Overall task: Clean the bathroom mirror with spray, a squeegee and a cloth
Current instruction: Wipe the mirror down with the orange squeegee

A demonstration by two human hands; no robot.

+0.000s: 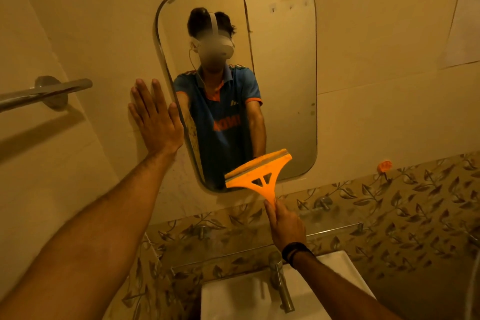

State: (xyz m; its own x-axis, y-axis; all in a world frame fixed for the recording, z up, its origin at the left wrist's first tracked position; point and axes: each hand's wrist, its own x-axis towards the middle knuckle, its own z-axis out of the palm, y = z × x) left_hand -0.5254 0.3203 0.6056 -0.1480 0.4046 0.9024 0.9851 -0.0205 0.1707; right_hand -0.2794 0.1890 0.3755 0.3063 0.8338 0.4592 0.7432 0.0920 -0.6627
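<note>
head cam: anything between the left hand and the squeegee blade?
Only the mirror itself: its lower left edge and bare glass. The left hand lies flat on the wall tile beside it; the squeegee sits at the bottom edge, held by the right hand.

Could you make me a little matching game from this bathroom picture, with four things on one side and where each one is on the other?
Things:
1. squeegee
2. left hand
3. tap
4. towel bar

Places:
A. flat on the wall beside the mirror
B. over the sink
C. far left on the wall
D. at the mirror's bottom edge, held by the right hand

Pairs: 1-D, 2-A, 3-B, 4-C
</note>
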